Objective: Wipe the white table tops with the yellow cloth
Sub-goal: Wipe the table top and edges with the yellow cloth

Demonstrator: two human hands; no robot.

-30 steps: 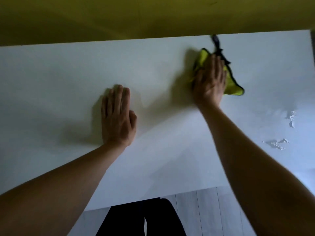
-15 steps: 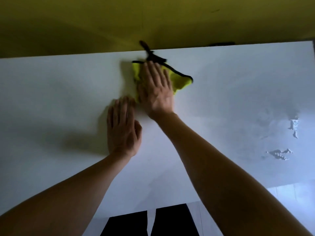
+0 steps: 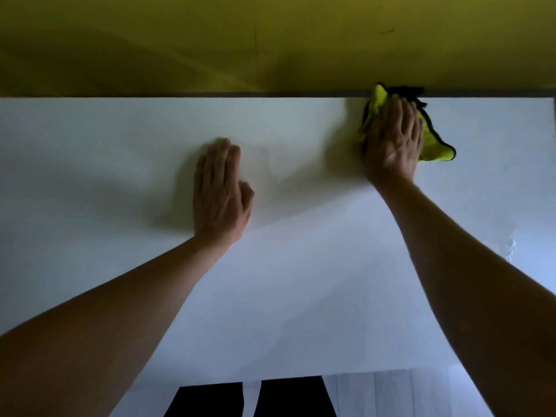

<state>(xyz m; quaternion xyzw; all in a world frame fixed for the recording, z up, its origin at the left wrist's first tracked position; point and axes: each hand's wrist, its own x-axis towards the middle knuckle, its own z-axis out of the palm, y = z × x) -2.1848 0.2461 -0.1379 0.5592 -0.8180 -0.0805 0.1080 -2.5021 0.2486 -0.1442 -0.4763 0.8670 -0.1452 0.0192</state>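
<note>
The right hand (image 3: 392,142) lies flat on the yellow cloth (image 3: 433,145), fingers straight and close together, pressing it onto the white table top (image 3: 301,281) hard up against the far edge, toward the right end. The cloth is bunched under the palm; its dark-trimmed hem sticks out to the right, and a fold of it already rides up over the back edge where the table meets the yellow wall (image 3: 270,40).

That fold is what I would watch. If the hand pushes any further away, the cloth could slip over the back edge — there looks to be a thin dark gap between table and wall, though in this dim light I can't say whether it is a real gap or only shadow. With flat fingers and no pinch on the fabric, a quick stroke could also leave the loose corner behind or let the cloth slide out from under the palm.

The left hand (image 3: 221,191) rests palm-down near the middle, fingers straight and together, holding nothing — a brace, I'd judge. It sits in the way of a long sweep to the left.

Room is tight forward, and the table's right edge is close. Toward the person and to the left past the resting hand the surface runs wide, down to the near edge above the floor (image 3: 376,392).
</note>
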